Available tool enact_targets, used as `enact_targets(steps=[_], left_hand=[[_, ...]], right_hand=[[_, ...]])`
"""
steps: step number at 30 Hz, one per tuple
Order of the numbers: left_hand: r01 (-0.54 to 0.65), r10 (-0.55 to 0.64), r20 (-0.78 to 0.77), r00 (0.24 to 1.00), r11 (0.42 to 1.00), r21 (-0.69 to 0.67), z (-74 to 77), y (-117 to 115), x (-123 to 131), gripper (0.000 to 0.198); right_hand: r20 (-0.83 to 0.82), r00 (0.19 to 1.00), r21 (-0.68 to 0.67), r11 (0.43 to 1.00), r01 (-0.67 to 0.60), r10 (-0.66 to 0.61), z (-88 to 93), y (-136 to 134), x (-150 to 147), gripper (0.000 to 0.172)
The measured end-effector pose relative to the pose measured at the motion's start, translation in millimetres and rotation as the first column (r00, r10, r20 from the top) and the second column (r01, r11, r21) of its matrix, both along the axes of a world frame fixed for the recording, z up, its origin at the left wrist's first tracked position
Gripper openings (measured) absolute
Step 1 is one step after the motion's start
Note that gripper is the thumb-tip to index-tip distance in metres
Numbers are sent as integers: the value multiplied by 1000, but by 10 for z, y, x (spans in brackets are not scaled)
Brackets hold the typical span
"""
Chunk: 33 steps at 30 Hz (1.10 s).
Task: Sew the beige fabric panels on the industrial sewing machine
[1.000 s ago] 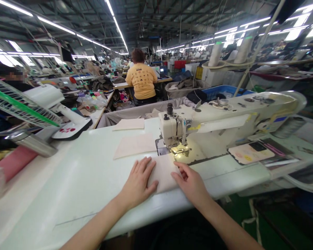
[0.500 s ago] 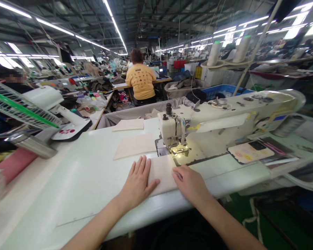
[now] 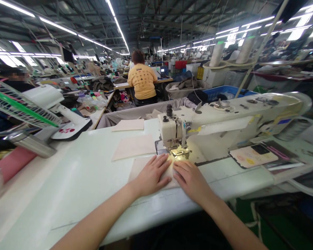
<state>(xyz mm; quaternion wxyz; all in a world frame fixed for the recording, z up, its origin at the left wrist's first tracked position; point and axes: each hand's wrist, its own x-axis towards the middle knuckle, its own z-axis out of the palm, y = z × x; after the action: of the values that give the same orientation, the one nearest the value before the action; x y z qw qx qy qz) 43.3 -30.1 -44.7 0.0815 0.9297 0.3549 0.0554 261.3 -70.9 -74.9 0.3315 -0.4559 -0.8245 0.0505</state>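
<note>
One pale pink cloth piece [image 3: 138,167] is laid flat on the pale green tabletop [image 3: 91,187], just in front of the lit presser foot [image 3: 181,152] of a white sewing machine [image 3: 216,126]. Whether its far edge is tucked under the foot cannot be told. The cloth is pressed down by the left hand [image 3: 153,175], whose fingers are laid out flat and a little apart, with nothing gripped. The cloth's right side is touched by the right hand [image 3: 191,178]; its fingers are bent and held close together, and it cannot be told if the edge is pinched. Farther back, to the left of the machine's head, a second cloth piece [image 3: 133,146] and a third cloth piece [image 3: 129,125] are laid out. A phone [image 3: 253,155] is set down to the right. At the left, a white fan [image 3: 45,95] and a steel flask [image 3: 35,144] can be seen. Ahead, a person in a yellow shirt [image 3: 142,81] is seen from behind.
</note>
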Motion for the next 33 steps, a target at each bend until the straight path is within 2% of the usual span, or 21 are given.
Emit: enact_targets(steps=[7, 21, 24, 26, 29, 33], left_hand=[[45, -44, 35, 998, 999, -6, 11, 68, -42, 61], [36, -36, -47, 998, 999, -6, 47, 158, -35, 64], [44, -45, -34, 998, 999, -31, 97, 50, -30, 57], [100, -100, -4, 995, 993, -60, 139, -97, -33, 47], [203, -201, 24, 979, 974, -105, 183, -309, -50, 46], [211, -208, 35, 977, 971, -112, 173, -332, -80, 46]], right_hand=[[-8, 1000, -35, 999, 0, 0, 19, 48, -19, 17], [-18, 1000, -66, 998, 6, -8, 46, 101, -21, 18], [-4, 1000, -49, 999, -20, 19, 70, 7, 23, 17], [2, 999, -31, 999, -42, 42, 77, -109, 76, 18], [6, 998, -15, 997, -69, 69, 66, -272, 160, 23], [29, 996, 6, 996, -87, 87, 51, -276, 198, 23]])
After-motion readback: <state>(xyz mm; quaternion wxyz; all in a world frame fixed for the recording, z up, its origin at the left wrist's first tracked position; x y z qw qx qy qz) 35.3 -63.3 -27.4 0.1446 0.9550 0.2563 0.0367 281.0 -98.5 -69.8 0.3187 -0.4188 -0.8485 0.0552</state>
